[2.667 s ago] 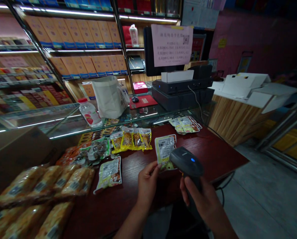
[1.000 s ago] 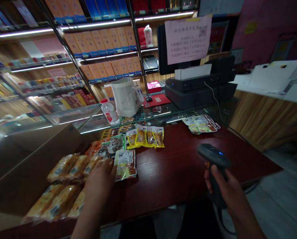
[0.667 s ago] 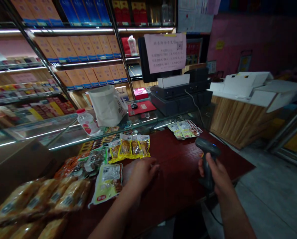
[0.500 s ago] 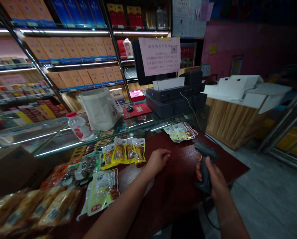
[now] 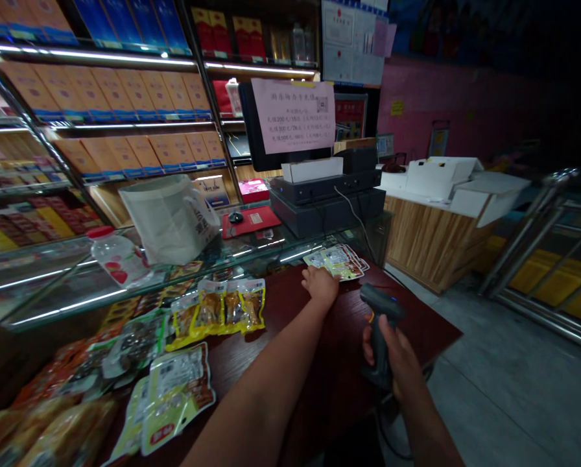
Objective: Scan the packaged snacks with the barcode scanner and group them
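Note:
In my right hand point(image 5: 392, 353) is a dark grey handheld barcode scanner point(image 5: 382, 331), its head pointing away to the upper left and its cable dangling below. My left hand point(image 5: 321, 287) reaches across the table to the near edge of a small pile of flat snack packets point(image 5: 338, 261); its fingers are apart and seem to touch the lowest edge. Nearer me on the left lie similar green-and-white packets point(image 5: 178, 389). Yellow-edged packets of brown food point(image 5: 222, 308) form a row behind them.
The dark red table point(image 5: 275, 350) adjoins a glass counter point(image 5: 251, 259). On the glass stand a white bag point(image 5: 166, 220), a red-capped bottle point(image 5: 118, 259) and a till with a monitor point(image 5: 327, 211). Bagged bread point(image 5: 61, 434) and other packets crowd the left. A metal railing point(image 5: 524, 240) stands right.
My left hand has moved forward from the middle of the table to the packet pile. My right hand keeps hold of the scanner. The view has shifted right.

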Tool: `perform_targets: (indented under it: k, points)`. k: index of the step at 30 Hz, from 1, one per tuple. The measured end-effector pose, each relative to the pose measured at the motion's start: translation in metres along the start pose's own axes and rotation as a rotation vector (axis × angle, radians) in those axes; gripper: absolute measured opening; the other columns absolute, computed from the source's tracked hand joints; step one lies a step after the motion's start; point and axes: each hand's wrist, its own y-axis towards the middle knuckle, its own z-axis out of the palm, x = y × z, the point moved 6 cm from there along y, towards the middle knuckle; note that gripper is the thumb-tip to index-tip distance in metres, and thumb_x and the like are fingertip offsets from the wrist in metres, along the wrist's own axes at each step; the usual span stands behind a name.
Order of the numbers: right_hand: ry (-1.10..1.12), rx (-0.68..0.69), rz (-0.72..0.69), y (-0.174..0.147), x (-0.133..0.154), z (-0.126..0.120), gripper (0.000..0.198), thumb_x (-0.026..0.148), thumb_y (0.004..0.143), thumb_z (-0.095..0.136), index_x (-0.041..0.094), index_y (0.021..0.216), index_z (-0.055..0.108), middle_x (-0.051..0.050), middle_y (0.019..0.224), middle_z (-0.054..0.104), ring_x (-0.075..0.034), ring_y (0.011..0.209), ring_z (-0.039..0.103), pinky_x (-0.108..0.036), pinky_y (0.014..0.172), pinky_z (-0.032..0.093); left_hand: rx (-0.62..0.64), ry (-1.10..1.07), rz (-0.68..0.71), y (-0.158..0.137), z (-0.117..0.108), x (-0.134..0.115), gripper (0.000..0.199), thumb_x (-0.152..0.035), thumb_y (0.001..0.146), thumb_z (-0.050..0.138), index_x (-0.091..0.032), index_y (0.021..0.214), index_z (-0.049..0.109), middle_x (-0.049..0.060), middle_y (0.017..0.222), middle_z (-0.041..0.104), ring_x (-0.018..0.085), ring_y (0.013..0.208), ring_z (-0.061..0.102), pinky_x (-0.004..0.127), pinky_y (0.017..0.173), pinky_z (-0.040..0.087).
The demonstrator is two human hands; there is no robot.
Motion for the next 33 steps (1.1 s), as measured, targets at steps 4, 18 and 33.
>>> perform_targets:
  k: [4,18,33]
  points:
    - [-0.003,0.004,-0.001,0.0,0.0,0.0,0.054,0.067,0.081,0.065,0.018,0.102,0.06,0.003,0.064,0.061,-0.011,0.044,0.048,-0.021,0.041,0.036,-0.018,-0.136,-0.008,0.005,-0.002,-0.003,0.012,-0.024,0.083,0.063,-0.014,0.085,0.07,0.019,0.12,0.06,0.036,0.121,0.047,0.048,0.097,0.04]
    - [0.004,-0.01,-0.033,0.002,0.001,-0.004,0.051,0.06,0.076,0.075,0.016,0.098,0.061,0.001,0.065,0.065,-0.01,0.046,0.051,-0.021,0.042,0.039,0.283,-1.153,0.08,-0.099,-0.06,0.051,0.033,-0.043,0.081,0.066,-0.022,0.085,0.041,-0.003,0.084,0.057,0.012,0.074,0.061,0.029,0.064,0.06]
    - [-0.355,-0.012,-0.097,-0.056,-0.001,0.048,0.049,0.052,0.059,0.086,0.017,0.09,0.069,0.0,0.059,0.068,-0.017,0.049,0.059,-0.028,0.051,0.049,0.292,-1.333,-0.247,-0.199,-0.103,0.116,0.041,-0.042,0.069,0.083,-0.012,0.094,0.071,0.008,0.081,0.075,0.017,0.068,0.069,0.024,0.057,0.056]
